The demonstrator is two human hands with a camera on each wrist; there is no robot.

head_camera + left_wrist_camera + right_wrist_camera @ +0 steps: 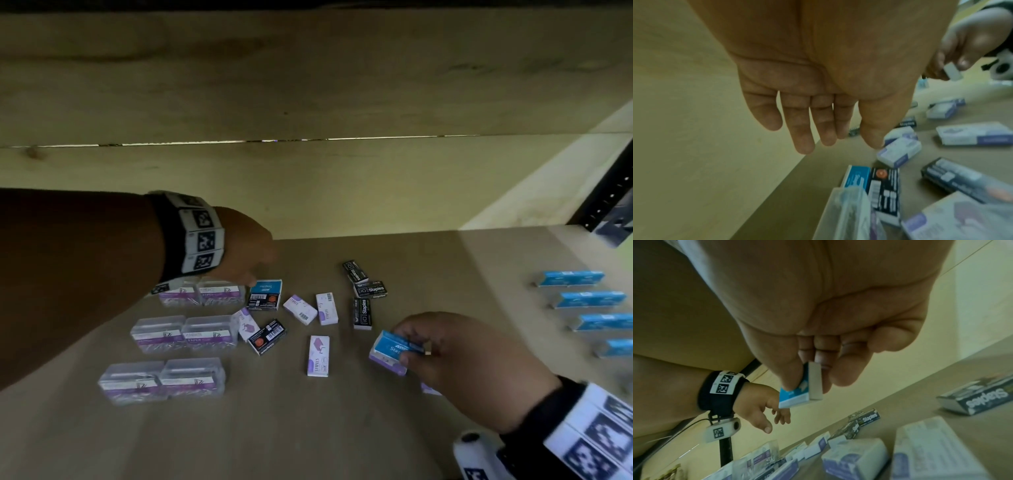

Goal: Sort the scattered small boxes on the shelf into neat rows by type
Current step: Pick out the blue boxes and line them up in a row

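Note:
Small boxes lie scattered on the wooden shelf (pixel 342 428). My right hand (pixel 409 347) pinches a blue staples box (pixel 392 346) between thumb and fingers, just over a white and purple box (pixel 387 366). In the right wrist view that blue box (pixel 797 394) hangs above the shelf, pinched by my right hand (pixel 807 387). My left hand (pixel 253 278) hovers with straight fingers beside another blue box (pixel 266 287) lying against a black one (pixel 262 301). In the left wrist view my left hand (pixel 838 142) is empty above the blue box (pixel 857 177).
A row of blue boxes (pixel 570 278) lines the right side. Several clear plastic cases (pixel 185 337) stand in pairs at the left. Black staples boxes (pixel 362 313) and white-purple boxes (pixel 318 356) lie loose in the middle. A black upright (pixel 609 205) stands at the far right.

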